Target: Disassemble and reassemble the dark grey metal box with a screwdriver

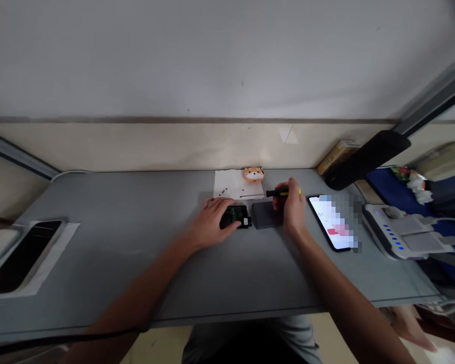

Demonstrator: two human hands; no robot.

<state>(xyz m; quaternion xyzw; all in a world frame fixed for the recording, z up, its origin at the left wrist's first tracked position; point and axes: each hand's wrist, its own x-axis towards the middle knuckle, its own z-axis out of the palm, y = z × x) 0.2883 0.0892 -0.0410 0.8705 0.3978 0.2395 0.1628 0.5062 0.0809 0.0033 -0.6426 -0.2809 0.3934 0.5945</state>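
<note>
My left hand (213,222) grips the left end of a small black device (241,213) whose green circuit board shows, flat on the grey desk. In my right hand (292,206) is a screwdriver (276,192) with a black and yellow handle, its thin shaft pointing left above a white paper (231,181). A dark flat cover (264,214) lies just right of the device, partly under my right hand. Several tiny dark screws (223,192) rest on the paper. An orange animal-faced case (254,174) sits at the paper's back right corner.
A lit phone (331,223) lies right of my right hand, with a white power strip (405,231) beyond it. A black cylinder (367,159) leans at the back right. Another dark-screened device (23,258) lies far left. The wall borders the desk (136,212).
</note>
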